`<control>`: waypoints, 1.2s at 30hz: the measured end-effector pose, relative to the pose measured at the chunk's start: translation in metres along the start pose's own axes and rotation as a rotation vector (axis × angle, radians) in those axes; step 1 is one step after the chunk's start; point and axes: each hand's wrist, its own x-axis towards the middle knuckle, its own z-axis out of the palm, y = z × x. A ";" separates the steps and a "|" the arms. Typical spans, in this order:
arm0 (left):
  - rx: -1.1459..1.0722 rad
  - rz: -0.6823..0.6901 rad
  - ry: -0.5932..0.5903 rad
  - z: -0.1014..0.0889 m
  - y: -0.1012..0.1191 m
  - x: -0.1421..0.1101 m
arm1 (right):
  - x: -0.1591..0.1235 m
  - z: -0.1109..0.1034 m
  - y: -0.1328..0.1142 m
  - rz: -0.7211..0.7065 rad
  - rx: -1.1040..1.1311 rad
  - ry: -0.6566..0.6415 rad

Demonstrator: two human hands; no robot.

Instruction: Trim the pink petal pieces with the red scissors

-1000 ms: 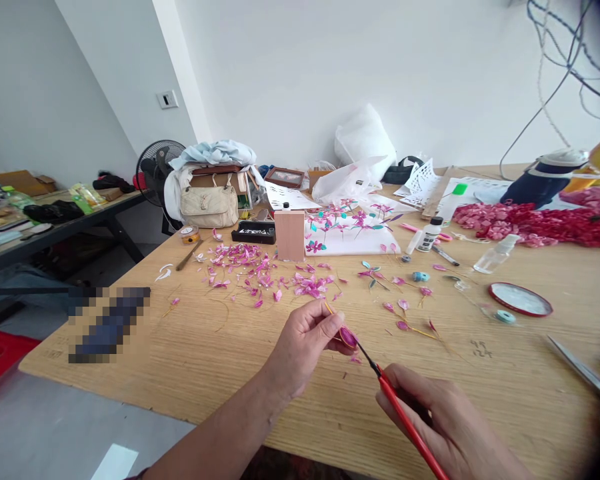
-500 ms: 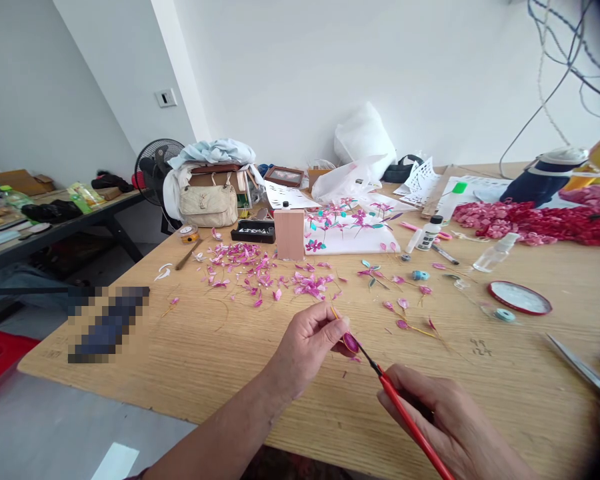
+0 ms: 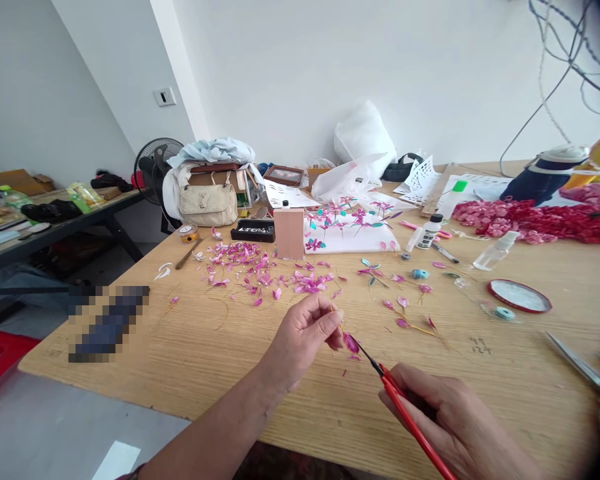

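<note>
- Left hand (image 3: 306, 339): fingertips pinch the wire (image 3: 333, 311).
- Right hand (image 3: 453, 410): fingers closed around tool (image 3: 409, 415).
- Petal (image 3: 351, 343): just right of left fingertips, at tool's tip.
- Petal likely light, fragile; grip by wire.

Pink-purple loose petals (image 3: 311, 285) lie on the light-brown wooden table (image 3: 205, 380). Beside them stands the pale rectangular wooden block (image 3: 289, 233), right of the oblong black box (image 3: 253, 235). In front, an oval magenta petal (image 3: 351, 343) is between the left hand (image 3: 310, 333) and the red-handled tool (image 3: 405, 407). The red-rimmed round dish (image 3: 520, 295) lies right, before the clear plastic spray bottle (image 3: 495, 255).
</note>
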 end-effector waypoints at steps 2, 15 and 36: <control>0.017 0.008 -0.002 -0.002 0.000 0.001 | -0.001 -0.001 0.000 0.005 -0.012 -0.012; 0.007 -0.049 -0.039 0.002 0.007 -0.002 | -0.004 -0.005 -0.006 -0.107 -0.069 0.088; -0.029 -0.031 0.048 0.004 0.002 -0.003 | -0.006 -0.001 -0.002 -0.203 -0.187 0.227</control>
